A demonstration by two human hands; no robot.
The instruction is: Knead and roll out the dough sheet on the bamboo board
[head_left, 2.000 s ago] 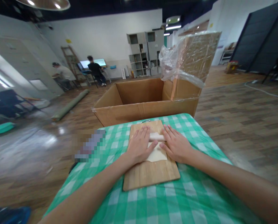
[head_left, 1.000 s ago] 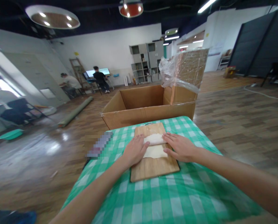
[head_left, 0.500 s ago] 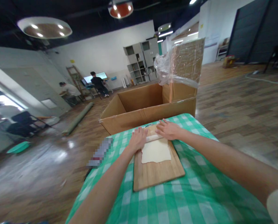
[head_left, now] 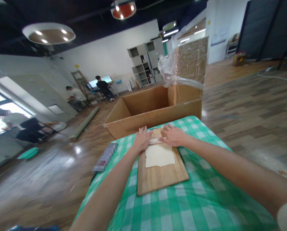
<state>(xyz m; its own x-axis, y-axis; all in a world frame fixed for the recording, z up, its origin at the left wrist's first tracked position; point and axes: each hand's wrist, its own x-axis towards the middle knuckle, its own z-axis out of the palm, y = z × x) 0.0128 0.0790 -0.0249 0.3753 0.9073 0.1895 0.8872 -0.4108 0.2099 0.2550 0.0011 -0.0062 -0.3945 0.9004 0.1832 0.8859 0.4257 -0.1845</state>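
Note:
A pale, flat sheet of dough [head_left: 160, 156] with an uneven edge lies on a wooden cutting board [head_left: 162, 180]. Across its far end lies a light-coloured rolling pin [head_left: 155, 141]. My left hand [head_left: 142, 139] rests palm down on the pin's left end, fingers stretched forward and apart. On the right end lies my right hand [head_left: 174, 135], also palm down, its fingers extended over the pin and its thumb along it. Both hands cover the pin's ends, so only its middle shows. A bit of a metal ring or handle shows behind the board's far edge.
A green and white checked cloth [head_left: 196, 199] covers the table. A blurred-out flat item [head_left: 106, 158] lies at its left edge. Just beyond stands a large open cardboard box [head_left: 143, 120]. Several people sit farther off at the left; a rolled mat [head_left: 84, 124] lies on the floor.
The view has shifted slightly to the left. My right hand lies a little further left on the rolling pin, its thumb lower along it. The dough looks much the same.

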